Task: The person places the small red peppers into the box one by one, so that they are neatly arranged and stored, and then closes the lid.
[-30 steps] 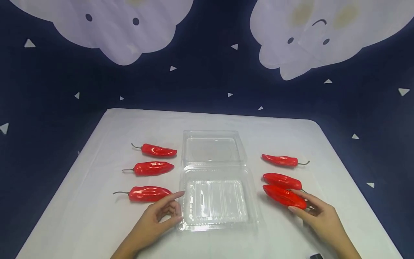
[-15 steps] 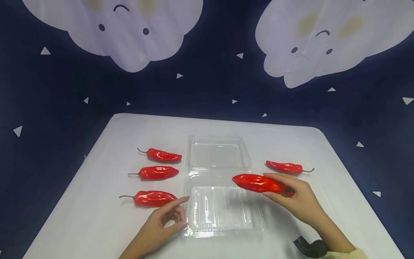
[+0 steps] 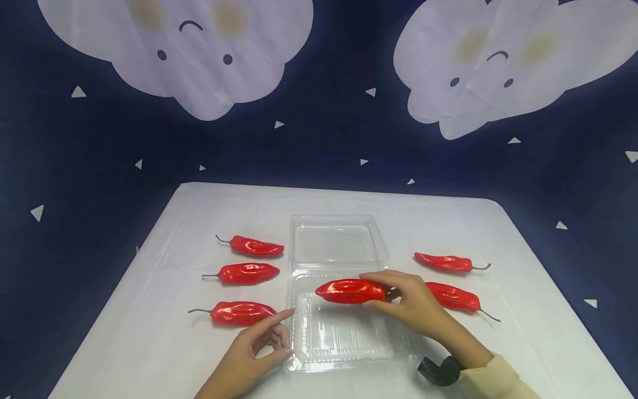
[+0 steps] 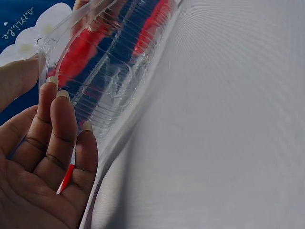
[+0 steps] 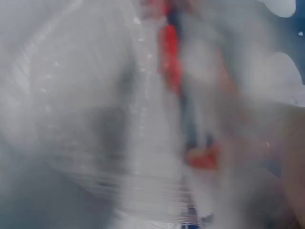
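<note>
My right hand (image 3: 406, 299) holds a red chili pepper (image 3: 346, 291) by its stem end, between thumb and fingers, over the base of a clear plastic clamshell box (image 3: 339, 352). The pepper's tip points left; its stem is hidden by the hand. At the box's left side my left hand (image 3: 254, 346) rests with index finger and thumb touching the edge, the other fingers loosely bent. In the left wrist view the fingertips of this hand (image 4: 43, 157) lie against the transparent box wall (image 4: 102, 102). Motion blurs the right wrist view.
Three red peppers lie in a column on the left: a far one (image 3: 256, 246), a middle one (image 3: 248, 274) and a near one (image 3: 239, 313). Right of the box lie two more, one far (image 3: 446, 262), one nearer (image 3: 454, 297). The lid (image 3: 331, 244) lies folded back on the white table (image 3: 124, 343).
My right hand has lifted the nearest right-hand pepper and carried it left over the box base. The left hand stays at the box edge. The head view has shifted slightly.
</note>
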